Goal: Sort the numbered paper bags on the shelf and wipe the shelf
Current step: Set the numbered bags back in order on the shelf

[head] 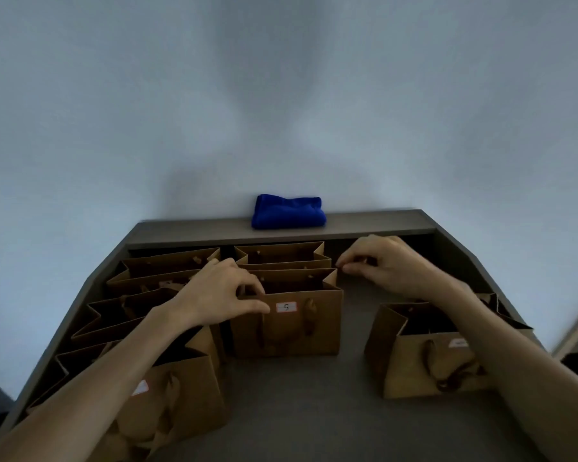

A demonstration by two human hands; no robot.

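Both hands pinch bag 5 (286, 320) by its top corners, left hand (219, 291), right hand (386, 265); best lift level, keep label facing out.

We have a single head-worn, wide-angle view. It looks forward and down from above the near edge of the shelf (314, 411), close over the surface. It faces the wall (281, 95) behind, which fills the upper half of the frame. Straight edges bow toward the borders. No second view shares the scene.
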